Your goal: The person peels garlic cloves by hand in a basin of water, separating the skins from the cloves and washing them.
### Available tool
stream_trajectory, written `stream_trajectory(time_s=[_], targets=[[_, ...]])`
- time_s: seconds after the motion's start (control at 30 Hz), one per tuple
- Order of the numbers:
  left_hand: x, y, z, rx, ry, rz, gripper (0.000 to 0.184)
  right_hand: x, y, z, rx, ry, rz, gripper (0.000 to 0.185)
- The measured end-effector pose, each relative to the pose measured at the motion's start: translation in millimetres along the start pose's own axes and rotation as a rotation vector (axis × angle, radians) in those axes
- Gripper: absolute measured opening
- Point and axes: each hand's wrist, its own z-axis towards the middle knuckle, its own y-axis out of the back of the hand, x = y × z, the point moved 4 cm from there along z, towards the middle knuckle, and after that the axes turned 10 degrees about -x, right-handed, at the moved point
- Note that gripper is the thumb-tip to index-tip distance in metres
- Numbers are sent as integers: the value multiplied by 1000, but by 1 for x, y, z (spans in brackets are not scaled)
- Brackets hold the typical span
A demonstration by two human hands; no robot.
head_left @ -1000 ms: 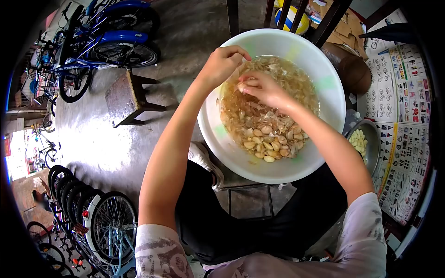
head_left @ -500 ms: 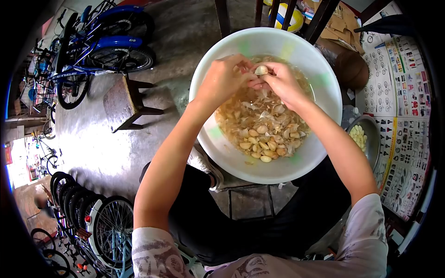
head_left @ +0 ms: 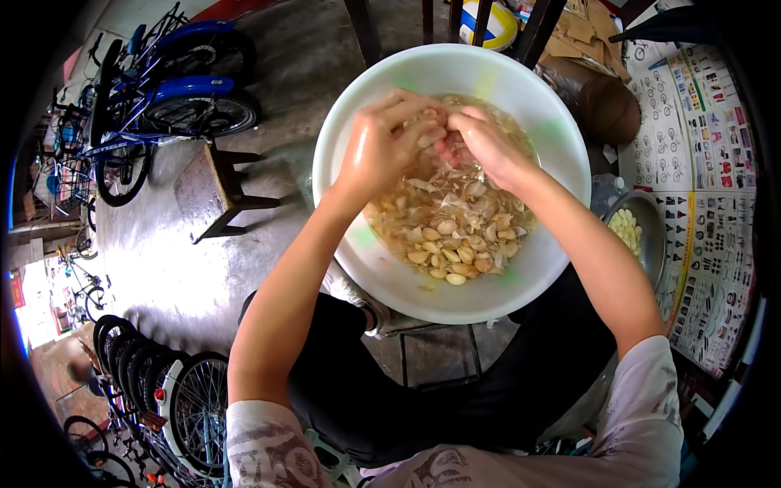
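Note:
A wide white basin (head_left: 455, 305) holds water, loose papery skins (head_left: 468, 195) and several unpeeled garlic cloves (head_left: 447, 248) gathered at its near side. Over the far left of the water, my left hand (head_left: 389, 142) is curled, its fingertips close together around something I cannot make out. My right hand (head_left: 492, 146) meets it from the right, with thumb and fingers bent inward. Whatever lies between the two hands is hidden by the fingers. To the right of the basin, a metal bowl (head_left: 651, 236) contains peeled cloves (head_left: 625, 230).
A wooden stool (head_left: 203, 191) stands left of the basin. Blue bicycles (head_left: 195, 102) are at the upper left, more bicycles (head_left: 199, 407) at the lower left. Beyond the basin are dark wooden slats and a ball (head_left: 492, 26). Printed sheets (head_left: 708, 244) lie at the right.
The view has shifted slightly. My hands have come together over the water, and the pale clove seen at my right fingertips half a second ago is no longer clearly visible.

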Motion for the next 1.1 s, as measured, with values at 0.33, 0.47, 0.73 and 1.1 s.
stream_trajectory(time_s=[0.33,0.47,0.73,1.1], targets=[[31,0,-5,99,691,-670,41,-3,19,-8,26,713,-1298,45],[33,-1,-6,88,727,-759,42,21,12,-5,39,311,-813,48],[24,-2,-9,24,576,-282,26,23,3,-11,-190,980,-735,39],[18,-12,-10,39,371,-53,22,35,5,-18,-121,863,-408,19]])
